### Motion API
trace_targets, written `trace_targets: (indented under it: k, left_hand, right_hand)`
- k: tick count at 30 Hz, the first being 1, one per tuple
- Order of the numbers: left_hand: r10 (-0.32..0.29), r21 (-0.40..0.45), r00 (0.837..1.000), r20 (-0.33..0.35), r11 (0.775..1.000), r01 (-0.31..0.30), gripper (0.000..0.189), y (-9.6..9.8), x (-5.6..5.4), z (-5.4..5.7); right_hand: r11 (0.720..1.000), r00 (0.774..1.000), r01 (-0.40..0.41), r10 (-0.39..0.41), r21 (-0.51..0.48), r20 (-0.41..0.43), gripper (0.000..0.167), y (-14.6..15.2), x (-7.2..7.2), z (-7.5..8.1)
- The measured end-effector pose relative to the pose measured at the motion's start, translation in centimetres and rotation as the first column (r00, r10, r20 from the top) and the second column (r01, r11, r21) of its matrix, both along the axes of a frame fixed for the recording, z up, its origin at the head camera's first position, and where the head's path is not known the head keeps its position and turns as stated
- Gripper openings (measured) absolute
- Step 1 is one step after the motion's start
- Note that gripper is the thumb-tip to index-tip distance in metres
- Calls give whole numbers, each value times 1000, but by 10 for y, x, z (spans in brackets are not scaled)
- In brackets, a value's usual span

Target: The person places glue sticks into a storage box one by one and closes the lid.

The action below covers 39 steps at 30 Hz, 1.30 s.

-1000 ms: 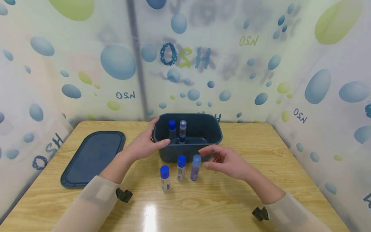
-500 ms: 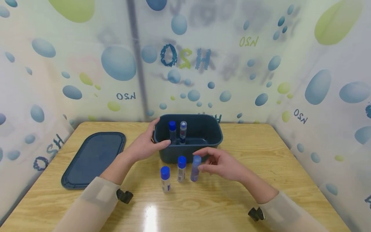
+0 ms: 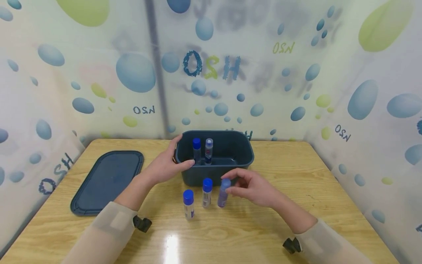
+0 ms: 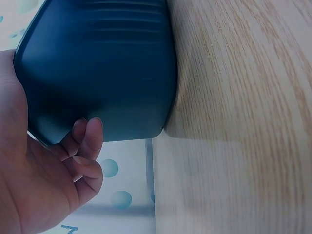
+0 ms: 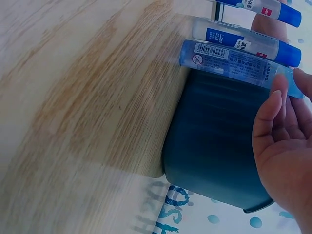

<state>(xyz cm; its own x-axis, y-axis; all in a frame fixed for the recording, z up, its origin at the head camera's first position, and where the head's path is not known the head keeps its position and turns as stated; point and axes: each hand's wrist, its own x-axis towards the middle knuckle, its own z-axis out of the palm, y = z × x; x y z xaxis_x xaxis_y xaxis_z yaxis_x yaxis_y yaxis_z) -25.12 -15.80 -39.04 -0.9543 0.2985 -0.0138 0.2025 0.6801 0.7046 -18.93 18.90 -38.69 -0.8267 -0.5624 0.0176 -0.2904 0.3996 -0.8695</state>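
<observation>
A dark blue plastic bin (image 3: pixel 201 179) stands at the back of the table. My left hand (image 3: pixel 163 167) grips its left end, thumb over the front rim and fingers around the outer side. With thumb and fingertips, my right hand (image 3: pixel 255 187) pinches the cap end of a translucent blue glue bottle (image 3: pixel 222 199), upright before the bin. Left of it stand two clear liquid glue bottles with blue caps, a nearer glue bottle (image 3: pixel 189 207) and a middle glue bottle (image 5: pixel 234 39). Inside the bin are a blue-capped bottle (image 3: pixel 197 154) and a clear-capped bottle (image 3: pixel 208 152).
A flat dark blue lid (image 3: pixel 107 183) lies on the wooden table (image 3: pixel 263 234) to the left. A patterned curtain (image 3: pixel 211 91) hangs close behind the bin and along both sides of the table.
My right hand has moved left onto the translucent blue glue bottle's cap and closed its thumb and fingers on it. My left hand stays on the bin.
</observation>
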Motion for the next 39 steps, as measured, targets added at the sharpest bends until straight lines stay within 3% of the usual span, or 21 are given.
trace_targets:
  k: [15, 24, 39]
  left_hand:
    - [-9, 17, 1000, 0, 1000, 9, 114, 0, 1, 2]
    - [-2, 5, 1000, -5, 1000, 2, 115, 0, 1, 2]
    - [-2, 10, 1000, -2, 1000, 2, 116, -1, 0, 0]
  right_hand:
    - [1000, 996, 8, -9, -8, -84, 34, 12, 12, 14]
    - [999, 989, 9, -14, -36, -150, 31, 17, 25, 31]
    - [994, 952, -25, -10, -110, -307, 33, 20, 35, 60]
